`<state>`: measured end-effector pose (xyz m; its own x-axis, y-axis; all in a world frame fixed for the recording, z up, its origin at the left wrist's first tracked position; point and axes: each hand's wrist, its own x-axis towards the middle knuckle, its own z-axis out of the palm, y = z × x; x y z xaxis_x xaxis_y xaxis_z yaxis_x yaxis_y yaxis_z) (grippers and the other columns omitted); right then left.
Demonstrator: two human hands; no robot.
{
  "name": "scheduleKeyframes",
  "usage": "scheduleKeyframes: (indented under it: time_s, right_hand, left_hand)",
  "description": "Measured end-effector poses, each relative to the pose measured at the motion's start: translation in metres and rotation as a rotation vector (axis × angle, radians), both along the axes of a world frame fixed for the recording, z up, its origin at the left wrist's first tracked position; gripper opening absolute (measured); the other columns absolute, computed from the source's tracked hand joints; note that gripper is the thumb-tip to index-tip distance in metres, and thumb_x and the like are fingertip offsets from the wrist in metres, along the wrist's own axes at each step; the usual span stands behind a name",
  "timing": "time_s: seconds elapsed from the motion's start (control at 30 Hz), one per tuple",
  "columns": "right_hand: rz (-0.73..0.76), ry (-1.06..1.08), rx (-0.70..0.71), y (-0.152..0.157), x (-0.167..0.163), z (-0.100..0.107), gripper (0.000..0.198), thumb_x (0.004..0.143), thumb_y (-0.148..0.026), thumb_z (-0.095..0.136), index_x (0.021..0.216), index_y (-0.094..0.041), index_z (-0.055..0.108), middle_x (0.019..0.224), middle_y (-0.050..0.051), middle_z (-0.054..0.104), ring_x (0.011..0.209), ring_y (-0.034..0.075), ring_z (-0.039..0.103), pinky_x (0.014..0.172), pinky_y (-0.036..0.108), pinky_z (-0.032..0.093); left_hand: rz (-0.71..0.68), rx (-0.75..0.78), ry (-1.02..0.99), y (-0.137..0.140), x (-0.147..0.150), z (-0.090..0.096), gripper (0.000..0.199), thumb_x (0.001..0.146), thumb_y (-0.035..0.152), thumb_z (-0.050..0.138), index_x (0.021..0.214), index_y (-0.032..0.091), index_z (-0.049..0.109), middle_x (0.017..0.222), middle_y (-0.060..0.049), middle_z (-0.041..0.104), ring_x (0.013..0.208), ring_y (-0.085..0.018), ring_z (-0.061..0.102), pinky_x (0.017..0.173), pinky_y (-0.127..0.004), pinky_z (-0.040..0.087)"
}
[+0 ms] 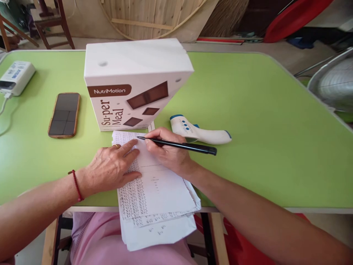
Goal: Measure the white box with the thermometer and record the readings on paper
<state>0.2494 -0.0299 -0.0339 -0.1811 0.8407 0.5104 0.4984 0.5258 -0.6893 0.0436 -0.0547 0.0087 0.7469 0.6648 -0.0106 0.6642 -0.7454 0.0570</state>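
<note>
Looks like home, lived-in room rather than office; exact room unclear. Signs: wooden chair [51,23] at far left, round wooden panel [149,14] upright at far side, straw bundle [227,16] right of it. Green table [264,110] bears household mix: phone [64,116] at left, Su-per Meal box [143,59] near middle, handwritten sheets [165,197] at near edge.

A tall white box [138,82] stands in the way straight ahead of the papers [162,197]. A white thermometer [200,134] blocks the spot just past the right hand [175,160]. Right of it, the green table [275,129] has wide room. Only a thin gap runs between box and phone [64,116].
</note>
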Motion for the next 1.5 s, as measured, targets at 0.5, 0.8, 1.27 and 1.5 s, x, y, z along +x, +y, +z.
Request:
scheduleKeyframes:
  time_s: [0.5, 0.8, 1.27, 1.5]
  right_hand:
    - [-0.026, -0.032, 0.009, 0.0011, -0.0010, -0.0002, 0.007, 0.083, -0.023, 0.056, 0.077, -0.022, 0.059, 0.064, -0.002, 0.067, 0.051, 0.012, 0.056, 0.050, 0.024, 0.045]
    - [-0.027, -0.026, 0.056, 0.0006, -0.0008, -0.0005, 0.007, 0.085, -0.022, 0.056, 0.079, -0.022, 0.060, 0.065, -0.003, 0.066, 0.051, 0.011, 0.054, 0.050, 0.023, 0.045]
    - [-0.040, -0.016, -0.010, 0.0007, -0.0006, -0.0007, 0.005, 0.084, -0.022, 0.055, 0.080, -0.022, 0.058, 0.064, -0.003, 0.064, 0.052, 0.012, 0.054, 0.053, 0.025, 0.047]
    - [-0.044, -0.031, 0.001, 0.0006, -0.0010, 0.0014, 0.006, 0.082, -0.022, 0.055, 0.077, -0.023, 0.057, 0.063, -0.003, 0.064, 0.051, 0.012, 0.053, 0.050, 0.025, 0.045]
  left_hand:
    - [0.017, -0.037, 0.034, 0.0010, 0.0011, 0.0025, 0.048, 0.095, 0.052, 0.063, 0.126, 0.015, 0.065, 0.156, -0.010, 0.050, 0.091, -0.030, 0.075, 0.062, -0.043, 0.064]
    - [0.012, -0.002, 0.012, 0.0007, -0.0002, 0.0012, 0.048, 0.094, 0.053, 0.064, 0.124, 0.015, 0.066, 0.152, -0.011, 0.054, 0.089, -0.028, 0.074, 0.060, -0.039, 0.061]
    - [0.015, -0.024, 0.020, 0.0002, 0.0006, 0.0026, 0.046, 0.095, 0.051, 0.064, 0.123, 0.015, 0.065, 0.153, -0.013, 0.053, 0.090, -0.029, 0.074, 0.061, -0.040, 0.062]
    - [0.006, -0.010, -0.002, 0.0004, 0.0000, 0.0021, 0.046, 0.094, 0.050, 0.066, 0.123, 0.014, 0.065, 0.151, -0.014, 0.055, 0.088, -0.029, 0.074, 0.060, -0.039, 0.061]
